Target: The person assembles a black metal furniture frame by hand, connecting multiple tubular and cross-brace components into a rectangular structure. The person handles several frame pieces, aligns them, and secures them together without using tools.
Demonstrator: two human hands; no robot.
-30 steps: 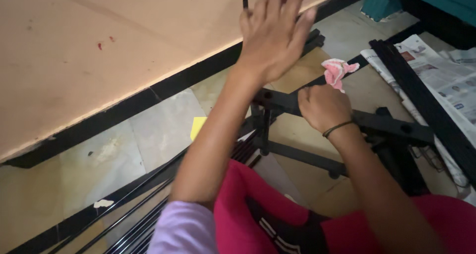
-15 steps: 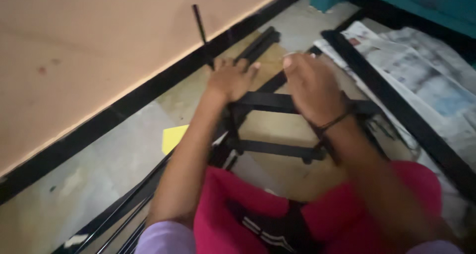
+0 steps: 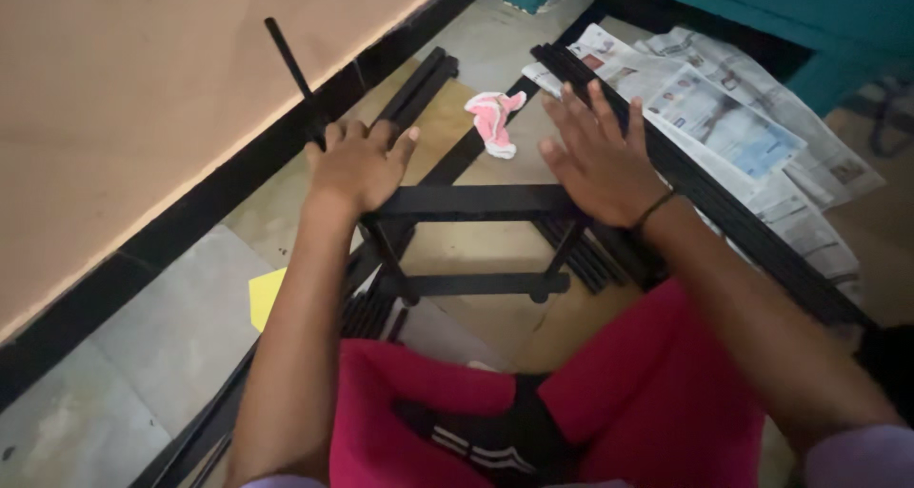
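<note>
Two bare hands rest on a black metal frame (image 3: 476,202) lying on the floor at centre. The left hand (image 3: 357,164), at ten o'clock, is clenched around a thin black rod (image 3: 290,69) while leaning on the frame's top bar. The right hand (image 3: 600,155), at two o'clock, is spread flat, gripping nothing. Two crossbars look joined by short posts; loose black bars (image 3: 419,83) at twelve o'clock suggest assembly is partway. A pink cloth (image 3: 492,121) and newspaper (image 3: 724,117) lie beyond.
</note>
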